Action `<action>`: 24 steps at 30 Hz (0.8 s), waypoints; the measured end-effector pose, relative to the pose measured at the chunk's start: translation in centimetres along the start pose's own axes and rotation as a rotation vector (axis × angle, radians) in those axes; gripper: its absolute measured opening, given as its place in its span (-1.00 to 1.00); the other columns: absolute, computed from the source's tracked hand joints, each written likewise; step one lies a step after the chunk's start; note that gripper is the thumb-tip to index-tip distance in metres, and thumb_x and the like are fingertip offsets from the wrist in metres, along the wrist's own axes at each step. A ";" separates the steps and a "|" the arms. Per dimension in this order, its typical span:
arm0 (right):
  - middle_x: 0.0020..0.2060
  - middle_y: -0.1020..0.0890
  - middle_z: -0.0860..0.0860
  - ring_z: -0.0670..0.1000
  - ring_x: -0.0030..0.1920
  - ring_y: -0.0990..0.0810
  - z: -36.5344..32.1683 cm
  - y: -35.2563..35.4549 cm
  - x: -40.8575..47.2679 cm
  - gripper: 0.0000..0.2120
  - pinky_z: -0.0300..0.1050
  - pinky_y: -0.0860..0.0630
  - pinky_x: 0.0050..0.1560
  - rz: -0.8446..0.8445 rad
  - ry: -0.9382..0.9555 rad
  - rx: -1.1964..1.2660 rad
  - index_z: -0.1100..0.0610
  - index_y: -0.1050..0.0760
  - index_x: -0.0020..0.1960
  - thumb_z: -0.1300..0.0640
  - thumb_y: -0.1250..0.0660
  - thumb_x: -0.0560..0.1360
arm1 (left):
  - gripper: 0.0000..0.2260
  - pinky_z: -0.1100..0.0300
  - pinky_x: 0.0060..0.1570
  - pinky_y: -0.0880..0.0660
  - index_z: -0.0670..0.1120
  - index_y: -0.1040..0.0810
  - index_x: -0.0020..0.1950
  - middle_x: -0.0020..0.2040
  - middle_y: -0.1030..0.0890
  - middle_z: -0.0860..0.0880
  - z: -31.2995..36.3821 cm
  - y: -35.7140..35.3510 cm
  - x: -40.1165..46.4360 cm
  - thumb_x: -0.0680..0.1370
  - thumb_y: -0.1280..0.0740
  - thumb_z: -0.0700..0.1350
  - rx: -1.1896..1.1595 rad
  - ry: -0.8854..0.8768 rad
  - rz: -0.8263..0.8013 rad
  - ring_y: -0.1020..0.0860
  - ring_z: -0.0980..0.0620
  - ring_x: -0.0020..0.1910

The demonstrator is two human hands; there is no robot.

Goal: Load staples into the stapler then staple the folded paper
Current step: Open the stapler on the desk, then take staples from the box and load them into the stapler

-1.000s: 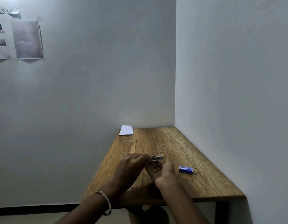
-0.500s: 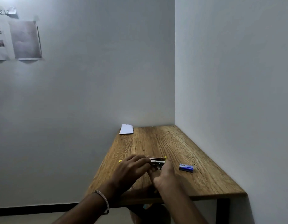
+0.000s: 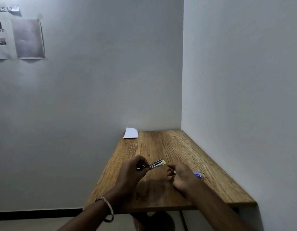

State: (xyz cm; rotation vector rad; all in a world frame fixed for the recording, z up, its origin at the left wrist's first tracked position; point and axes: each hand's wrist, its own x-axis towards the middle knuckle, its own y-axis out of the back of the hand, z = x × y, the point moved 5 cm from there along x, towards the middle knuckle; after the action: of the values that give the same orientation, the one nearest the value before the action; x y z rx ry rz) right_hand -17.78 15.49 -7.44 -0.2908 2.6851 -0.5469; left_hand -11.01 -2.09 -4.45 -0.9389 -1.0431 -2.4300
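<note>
A small metal stapler (image 3: 157,164) with a yellow tip is held above the wooden table (image 3: 177,147). My left hand (image 3: 133,172) grips its rear end, and the front points right. My right hand (image 3: 182,176) hovers just right of the stapler, apart from it, with its fingers curled inward. A tiny pale bit shows by its thumb, too small to identify. The blue staple box (image 3: 197,174) lies on the table, partly hidden behind my right hand. The folded white paper (image 3: 131,132) lies at the table's far left corner.
The table stands in a corner, with walls behind it and along its right side. Printed sheets (image 3: 27,38) hang on the left wall. A dark rounded object (image 3: 154,222) sits under the table's front edge.
My right hand has left the stapler and moved right, toward the blue box. My left hand now holds the stapler alone, lifted and tilted up to the right.
</note>
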 end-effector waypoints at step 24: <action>-0.07 -0.73 0.06 -0.12 -0.18 -0.61 -8.7 6.2 4.5 -0.83 -0.37 -0.48 -0.23 0.121 0.471 -1.583 0.18 -0.70 -0.07 0.39 -0.40 0.46 | -0.84 0.37 -0.08 -0.58 0.12 -0.57 -0.03 -0.09 -0.64 0.17 -2.5 -1.5 -0.1 0.46 -0.49 -0.08 0.066 0.048 -0.206 -0.59 0.28 -0.07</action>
State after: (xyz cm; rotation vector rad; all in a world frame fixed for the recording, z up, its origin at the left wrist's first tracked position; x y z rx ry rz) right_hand -26.20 22.75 -4.07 -0.3885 2.8539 1.8236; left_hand -12.81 -2.90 -6.57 -0.7820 -1.2496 -2.5507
